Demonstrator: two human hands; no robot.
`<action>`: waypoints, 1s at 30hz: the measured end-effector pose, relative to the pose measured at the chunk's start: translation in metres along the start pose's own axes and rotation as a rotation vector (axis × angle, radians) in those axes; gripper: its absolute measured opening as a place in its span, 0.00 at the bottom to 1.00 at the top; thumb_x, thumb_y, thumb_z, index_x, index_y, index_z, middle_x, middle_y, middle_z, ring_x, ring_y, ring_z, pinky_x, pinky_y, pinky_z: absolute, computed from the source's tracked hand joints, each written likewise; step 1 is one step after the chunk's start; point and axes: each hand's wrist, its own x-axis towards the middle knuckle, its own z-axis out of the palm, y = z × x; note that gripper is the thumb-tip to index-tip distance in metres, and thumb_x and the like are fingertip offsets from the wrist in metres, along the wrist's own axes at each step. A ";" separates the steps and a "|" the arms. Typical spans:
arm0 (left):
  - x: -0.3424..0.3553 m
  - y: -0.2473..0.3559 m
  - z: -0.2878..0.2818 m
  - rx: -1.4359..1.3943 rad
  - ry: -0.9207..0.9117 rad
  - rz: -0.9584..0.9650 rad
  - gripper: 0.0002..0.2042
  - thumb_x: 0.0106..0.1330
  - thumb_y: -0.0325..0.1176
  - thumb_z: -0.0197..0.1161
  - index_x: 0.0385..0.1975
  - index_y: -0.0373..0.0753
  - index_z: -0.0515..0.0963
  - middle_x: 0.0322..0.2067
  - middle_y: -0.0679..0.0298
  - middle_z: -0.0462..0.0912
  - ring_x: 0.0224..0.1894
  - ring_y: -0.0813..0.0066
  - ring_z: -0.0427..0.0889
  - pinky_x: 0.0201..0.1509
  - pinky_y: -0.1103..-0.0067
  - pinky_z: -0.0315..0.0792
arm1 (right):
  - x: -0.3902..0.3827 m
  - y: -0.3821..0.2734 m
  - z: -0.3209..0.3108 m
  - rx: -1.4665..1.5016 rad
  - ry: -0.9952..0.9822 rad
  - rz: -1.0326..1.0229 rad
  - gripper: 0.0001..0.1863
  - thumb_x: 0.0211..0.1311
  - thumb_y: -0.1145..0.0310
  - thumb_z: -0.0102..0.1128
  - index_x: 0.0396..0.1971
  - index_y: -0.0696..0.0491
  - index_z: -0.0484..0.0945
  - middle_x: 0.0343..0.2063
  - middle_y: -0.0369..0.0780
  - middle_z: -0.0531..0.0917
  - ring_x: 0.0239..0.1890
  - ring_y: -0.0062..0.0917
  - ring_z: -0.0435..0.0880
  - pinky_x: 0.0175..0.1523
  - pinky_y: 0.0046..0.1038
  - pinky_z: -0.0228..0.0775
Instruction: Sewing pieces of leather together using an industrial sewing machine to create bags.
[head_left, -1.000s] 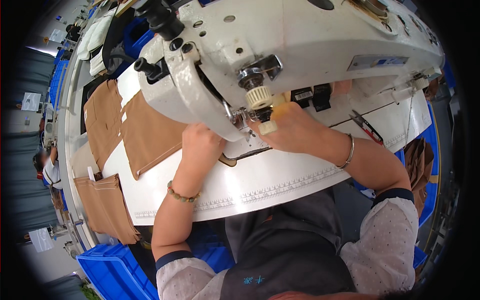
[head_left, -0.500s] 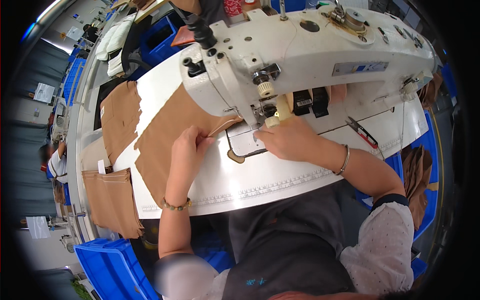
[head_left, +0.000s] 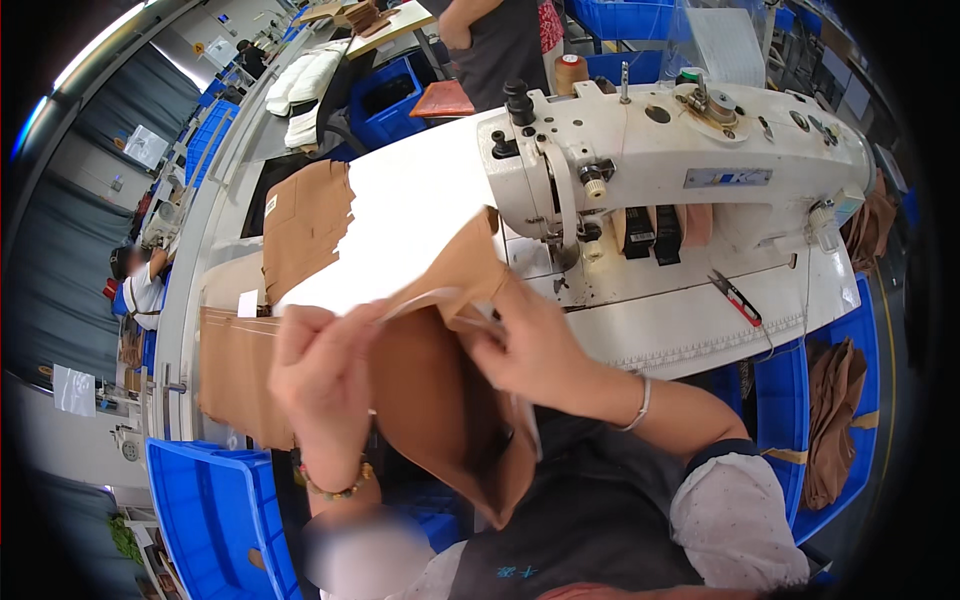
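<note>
My left hand (head_left: 325, 370) pinches the upper left edge of a brown fabric piece (head_left: 440, 400) that hangs, partly folded, over the front of the white table (head_left: 650, 335). My right hand (head_left: 520, 340) grips the same piece on the right, near a pale strip along its edge. The piece is lifted in front of the white sewing machine (head_left: 620, 140), with its top near the needle area. To the left lie brown cut pieces (head_left: 305, 230) and a brown stack with white lines (head_left: 240, 370). Black-handled scissors with red (head_left: 735, 298) lie right of the machine.
Blue bins stand at the left (head_left: 200, 520) and right (head_left: 775, 400), one holding brown fabric (head_left: 830, 420). A co-worker (head_left: 490, 50) stands behind the table; another person (head_left: 140, 290) sits at the far left. White bundles (head_left: 300, 85) lie on the back table.
Both my hands have come away from the needle area toward me and lower left, pulling the brown piece out and lifting it up. The view has shifted, showing more behind the machine.
</note>
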 end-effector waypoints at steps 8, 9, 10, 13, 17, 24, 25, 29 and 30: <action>-0.054 -0.060 0.017 -0.117 -0.664 -0.146 0.05 0.57 0.25 0.74 0.33 0.38 0.88 0.27 0.61 0.77 0.29 0.68 0.78 0.33 0.75 0.72 | -0.076 0.047 -0.052 -0.595 -0.163 -0.339 0.24 0.53 0.76 0.60 0.53 0.53 0.81 0.63 0.44 0.78 0.25 0.28 0.84 0.28 0.28 0.78; -0.062 -0.064 0.027 -0.132 -0.824 -0.125 0.09 0.57 0.27 0.75 0.38 0.38 0.87 0.30 0.61 0.79 0.32 0.65 0.80 0.36 0.75 0.74 | -0.090 0.049 -0.049 -0.602 -0.180 -0.327 0.24 0.53 0.76 0.60 0.53 0.53 0.81 0.63 0.44 0.78 0.25 0.28 0.84 0.28 0.28 0.78; -0.068 -0.066 0.037 -0.139 -0.808 -0.124 0.09 0.57 0.27 0.75 0.38 0.38 0.87 0.30 0.61 0.79 0.32 0.65 0.80 0.36 0.75 0.74 | -0.102 0.051 -0.046 -0.643 -0.244 -0.266 0.25 0.51 0.76 0.61 0.54 0.54 0.81 0.64 0.43 0.78 0.25 0.28 0.84 0.28 0.27 0.77; -0.075 -0.065 0.071 -0.319 -0.717 -0.167 0.20 0.58 0.32 0.76 0.50 0.37 0.82 0.40 0.59 0.81 0.40 0.67 0.81 0.42 0.75 0.76 | -0.123 0.053 -0.037 -0.630 -0.264 -0.235 0.26 0.50 0.75 0.61 0.54 0.56 0.81 0.64 0.44 0.77 0.23 0.28 0.83 0.28 0.27 0.76; -0.066 -0.052 0.110 -0.705 -0.551 -0.607 0.22 0.62 0.36 0.75 0.51 0.31 0.79 0.46 0.57 0.84 0.41 0.73 0.80 0.44 0.76 0.76 | -0.132 0.041 -0.039 -0.638 -0.336 -0.257 0.26 0.52 0.68 0.67 0.53 0.58 0.80 0.62 0.47 0.78 0.22 0.28 0.82 0.26 0.26 0.76; -0.076 -0.031 0.117 -0.655 -0.728 -0.573 0.10 0.61 0.28 0.75 0.36 0.33 0.81 0.27 0.71 0.82 0.30 0.84 0.77 0.36 0.82 0.74 | -0.094 0.032 -0.061 -0.482 0.028 -0.378 0.33 0.47 0.49 0.79 0.48 0.54 0.79 0.47 0.36 0.84 0.26 0.29 0.84 0.32 0.26 0.77; -0.078 -0.027 0.114 -0.756 -0.686 -0.618 0.09 0.61 0.26 0.75 0.35 0.34 0.80 0.27 0.72 0.81 0.30 0.86 0.76 0.35 0.83 0.73 | -0.083 0.033 -0.062 -0.505 -0.019 -0.346 0.33 0.47 0.49 0.79 0.48 0.54 0.79 0.47 0.36 0.84 0.26 0.29 0.84 0.32 0.26 0.77; -0.079 -0.022 0.098 -0.916 -0.693 -0.733 0.10 0.59 0.27 0.77 0.31 0.37 0.80 0.26 0.75 0.78 0.29 0.88 0.74 0.34 0.86 0.71 | -0.049 0.030 -0.054 -0.107 -0.043 0.017 0.23 0.57 0.64 0.74 0.49 0.55 0.77 0.31 0.35 0.84 0.27 0.23 0.82 0.35 0.24 0.75; -0.077 -0.022 0.094 -0.928 -0.678 -0.732 0.10 0.59 0.27 0.77 0.31 0.37 0.80 0.26 0.75 0.78 0.29 0.88 0.74 0.34 0.86 0.71 | -0.044 0.028 -0.052 0.143 -0.144 0.207 0.20 0.60 0.70 0.72 0.51 0.55 0.76 0.27 0.34 0.83 0.27 0.20 0.81 0.35 0.23 0.74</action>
